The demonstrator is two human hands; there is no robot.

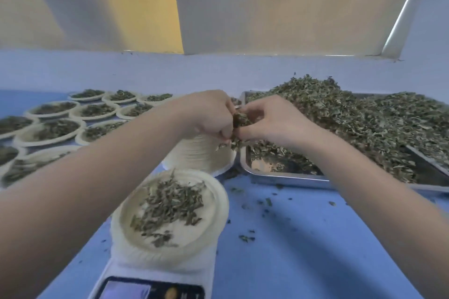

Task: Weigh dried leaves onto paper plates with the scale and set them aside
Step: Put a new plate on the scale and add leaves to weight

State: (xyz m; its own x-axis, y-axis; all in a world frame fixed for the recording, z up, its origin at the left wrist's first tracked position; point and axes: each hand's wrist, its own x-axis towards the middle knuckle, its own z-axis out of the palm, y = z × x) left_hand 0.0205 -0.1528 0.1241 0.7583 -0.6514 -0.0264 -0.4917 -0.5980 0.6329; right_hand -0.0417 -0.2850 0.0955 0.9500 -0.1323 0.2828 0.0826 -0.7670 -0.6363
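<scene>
Your left hand [213,114] and right hand [269,120] fingers pinch a clump of dried green leaves [239,120]; next, carry it back below your fingers to the round white paper plate [136,245] on the white scale [194,272].

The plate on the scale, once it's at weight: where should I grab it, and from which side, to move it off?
Judging from the view, take the paper plate by its bare fluted rim on the right edge, coming in low from the open table side. The leaves lie loose in the middle, so keep it level. Both the left hand and right hand are busy holding a clump of leaves.
</scene>
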